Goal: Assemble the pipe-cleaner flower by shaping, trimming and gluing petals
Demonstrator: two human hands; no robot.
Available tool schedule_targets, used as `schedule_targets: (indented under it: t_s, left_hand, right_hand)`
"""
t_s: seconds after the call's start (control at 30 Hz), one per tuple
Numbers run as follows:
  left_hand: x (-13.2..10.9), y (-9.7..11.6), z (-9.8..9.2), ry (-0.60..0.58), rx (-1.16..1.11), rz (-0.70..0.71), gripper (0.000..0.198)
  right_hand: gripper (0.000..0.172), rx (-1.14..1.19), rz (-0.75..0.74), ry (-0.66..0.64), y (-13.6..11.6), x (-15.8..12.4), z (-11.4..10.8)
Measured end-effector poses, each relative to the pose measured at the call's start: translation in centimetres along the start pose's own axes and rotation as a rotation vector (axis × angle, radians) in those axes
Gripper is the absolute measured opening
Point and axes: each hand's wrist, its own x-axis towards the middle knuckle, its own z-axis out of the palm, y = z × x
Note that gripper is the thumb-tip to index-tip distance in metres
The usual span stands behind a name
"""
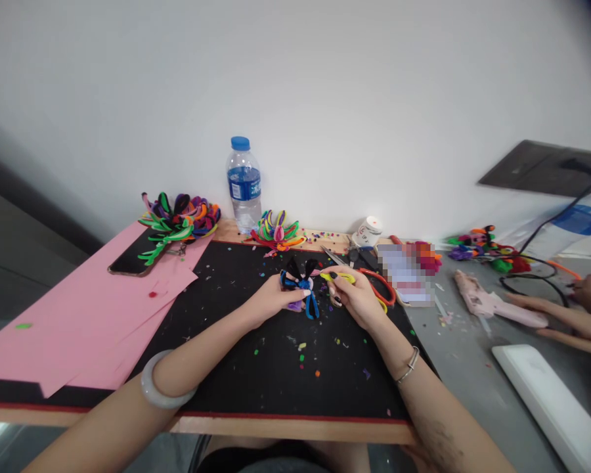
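My left hand [270, 299] is closed on a pipe-cleaner figure [311, 303] made of blue and black loops, with a purple part underneath. In a pinch, my right hand [354, 295] holds a yellow pipe cleaner [345, 278] just right of the figure. Where its tip meets the figure is too small to make out. Behind my right hand lie scissors [390, 284] with orange-red handles, blades pointing to the back left. Both hands are above a black mat [276, 381] scattered with small coloured scraps.
Pink sheets [93, 315] and a dark phone [132, 257] lie left. Along the wall stand a water bottle [245, 187], pipe-cleaner bundles [182, 217] and a paper cup [368, 231]. At right, another person's hand [546, 312] touches a pink glue gun [497, 305], near a white case [546, 394].
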Motion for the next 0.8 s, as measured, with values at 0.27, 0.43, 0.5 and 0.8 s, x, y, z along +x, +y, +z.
schedule_targets:
  t_s: [0.27, 0.43, 0.5, 0.8]
  left_hand:
    - [-0.16, 0.45, 0.23, 0.01, -0.015, 0.015, 0.022]
    - [-0.13, 0.43, 0.27, 0.005, -0.014, 0.037, 0.021]
    - [-0.15, 0.41, 0.27, 0.004, -0.016, 0.042, 0.021]
    - [-0.21, 0.46, 0.27, -0.001, -0.015, 0.047, 0.021]
  right_hand:
    - [0.022, -0.149, -0.022, -0.014, 0.26, 0.02, -0.03]
    - [0.019, -0.167, -0.024, -0.047, 0.58, 0.12, -0.14]
    - [0.018, -0.186, -0.032, -0.059, 0.68, 0.15, -0.19]
    - [0.016, -0.195, -0.041, -0.052, 0.82, 0.19, -0.28]
